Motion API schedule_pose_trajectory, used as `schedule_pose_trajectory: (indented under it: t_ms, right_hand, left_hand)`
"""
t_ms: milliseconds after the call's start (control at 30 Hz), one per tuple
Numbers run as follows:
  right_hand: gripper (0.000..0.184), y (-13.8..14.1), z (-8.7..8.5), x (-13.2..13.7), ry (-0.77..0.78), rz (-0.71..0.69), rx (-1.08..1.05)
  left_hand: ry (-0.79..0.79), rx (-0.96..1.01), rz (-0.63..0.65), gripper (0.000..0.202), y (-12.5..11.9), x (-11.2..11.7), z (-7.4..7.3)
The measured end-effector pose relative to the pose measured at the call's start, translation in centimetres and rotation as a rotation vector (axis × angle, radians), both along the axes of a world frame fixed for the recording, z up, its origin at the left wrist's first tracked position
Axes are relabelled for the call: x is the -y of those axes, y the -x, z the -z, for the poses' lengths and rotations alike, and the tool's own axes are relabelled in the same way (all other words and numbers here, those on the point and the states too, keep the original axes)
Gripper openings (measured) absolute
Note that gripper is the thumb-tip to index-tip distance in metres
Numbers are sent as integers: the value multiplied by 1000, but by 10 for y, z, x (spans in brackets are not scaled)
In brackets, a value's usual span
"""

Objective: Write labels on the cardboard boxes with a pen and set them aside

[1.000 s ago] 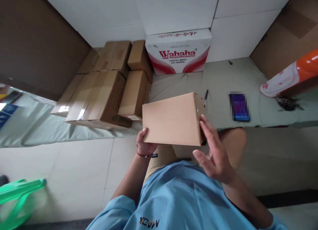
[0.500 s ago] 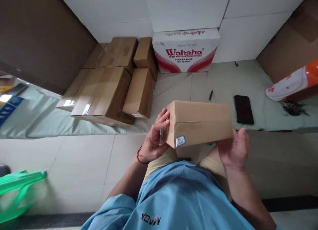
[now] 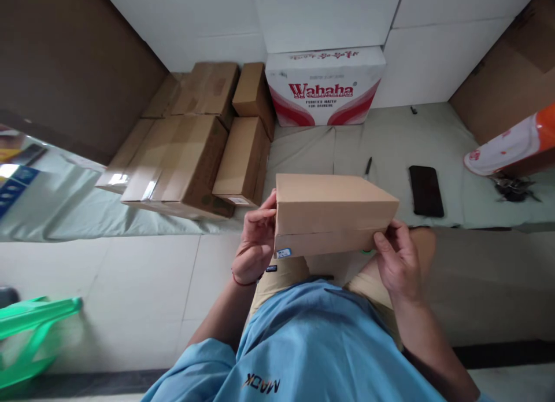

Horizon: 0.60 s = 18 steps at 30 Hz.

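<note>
A brown cardboard box [image 3: 333, 214] is held up over my lap at the table's front edge. My left hand [image 3: 255, 240] grips its left end, the fingers partly hidden behind the side. At the lower right corner, my right hand [image 3: 399, 257] pinches the box with the thumb in front. A small blue-edged label [image 3: 284, 253] sits at the box's lower left corner. One broad side and part of the top face me, with a seam running along the lower part. The underside is hidden from view.
Several cardboard boxes [image 3: 173, 153] are grouped on the left of the cloth-covered table [image 3: 303, 150]. Behind stands a white Wahaha carton [image 3: 325, 87]. A black phone [image 3: 426, 191], a dark pen [image 3: 368, 166] and keys [image 3: 514, 189] lie to the right. A green plastic stool [image 3: 39, 315] stands on the floor.
The box has been rolled and turned, so its top and a lower side seam now show and the label sits lower left. My right hand has shifted from underneath to gripping the corner.
</note>
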State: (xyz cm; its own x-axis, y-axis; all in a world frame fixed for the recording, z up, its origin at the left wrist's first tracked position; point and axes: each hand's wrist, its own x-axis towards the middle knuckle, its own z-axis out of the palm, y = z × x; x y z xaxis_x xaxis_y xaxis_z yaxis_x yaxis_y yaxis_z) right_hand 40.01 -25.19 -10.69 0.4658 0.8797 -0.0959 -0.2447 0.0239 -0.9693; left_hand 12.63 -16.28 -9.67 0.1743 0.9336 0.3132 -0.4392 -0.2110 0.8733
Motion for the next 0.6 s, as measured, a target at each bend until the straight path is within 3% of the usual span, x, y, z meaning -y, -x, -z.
schedule_pose_trajectory:
  t_ms: [100, 167, 300, 400, 500, 600]
  right_hand:
    - [34, 3, 13, -2, 14, -29, -133]
    - [34, 5, 21, -2, 36, -34, -262]
    - [32, 7, 26, 2, 75, 32, -460]
    - [43, 7, 21, 3, 129, 60, -480]
    - [43, 5, 18, 3, 178, 36, -475]
    - [43, 1, 21, 6, 209, -31, -475]
  left_hand:
    - [-81, -36, -138, 32, -7, 0, -4]
    - [-157, -86, -169, 30, -9, -4, -4]
    - [-270, -139, -101, 36, -2, -14, -1]
    - [-303, -170, -55, 37, 5, -19, 2]
    - [-296, -201, -32, 36, 8, -18, 3]
    - [-231, -206, -54, 49, 7, -12, 5]
